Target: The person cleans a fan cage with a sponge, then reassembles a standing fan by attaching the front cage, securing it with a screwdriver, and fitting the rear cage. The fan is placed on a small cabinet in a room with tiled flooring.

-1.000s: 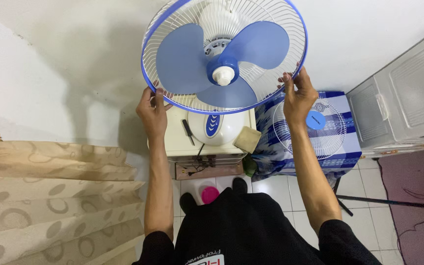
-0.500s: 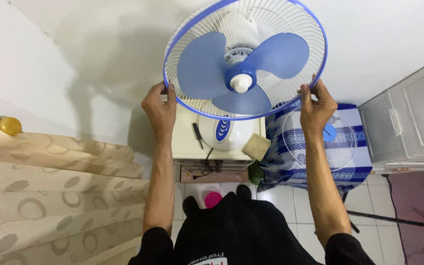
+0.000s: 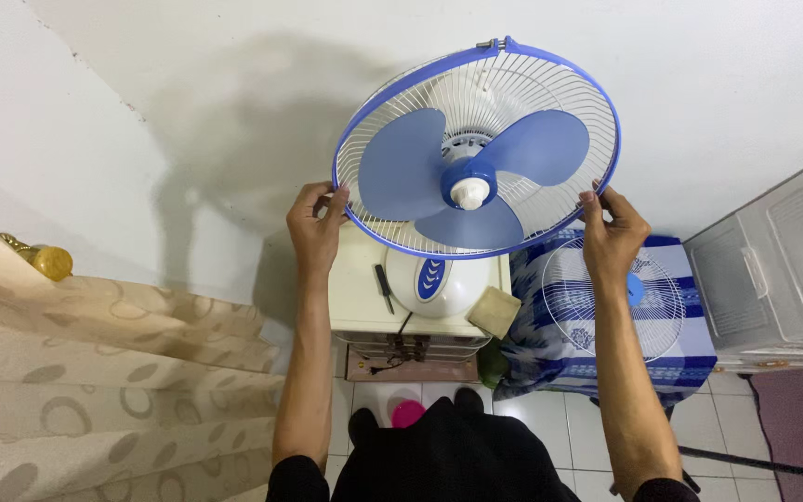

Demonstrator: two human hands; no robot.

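Observation:
A desk fan stands on a cream cabinet (image 3: 355, 302), with three blue blades (image 3: 401, 177), a white hub cap (image 3: 469, 192) and a white wire rear guard ringed in blue (image 3: 550, 65). My left hand (image 3: 318, 223) grips the guard's blue rim at its lower left. At the lower right of that rim my right hand (image 3: 613, 232) holds on too. The fan's white base with a blue oval panel (image 3: 431, 279) sits just below the guard.
A loose white wire front grille with a blue centre (image 3: 611, 297) lies on a blue patterned cloth to the right. A grey plastic cabinet (image 3: 778, 270) stands far right, a beige curtain (image 3: 95, 372) at left. A dark tool (image 3: 383, 284) and tan sponge (image 3: 493, 311) lie on the cabinet.
The view has shifted so the fan sits lower and further right in the frame. Both hands keep their grip on the guard's rim.

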